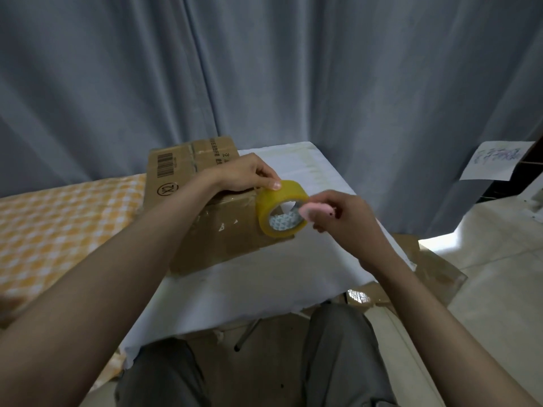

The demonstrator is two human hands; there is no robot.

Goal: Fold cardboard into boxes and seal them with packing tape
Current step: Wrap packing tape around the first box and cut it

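A brown cardboard box [188,183] with a barcode lies on the white-covered table [264,277], its near side patched with clear tape. My left hand [246,174] grips a yellowish roll of packing tape [266,208] by its top edge, holding it upright against the box's right end. My right hand [343,218] holds a small pink cutter [316,211] at the roll's right rim, fingers curled round it.
A bed with an orange checked cover [58,218] lies to the left. Grey curtains [264,69] hang behind the table. Flattened cardboard [426,268] lies on the floor to the right, under the table edge. My grey-trousered legs [338,362] are below.
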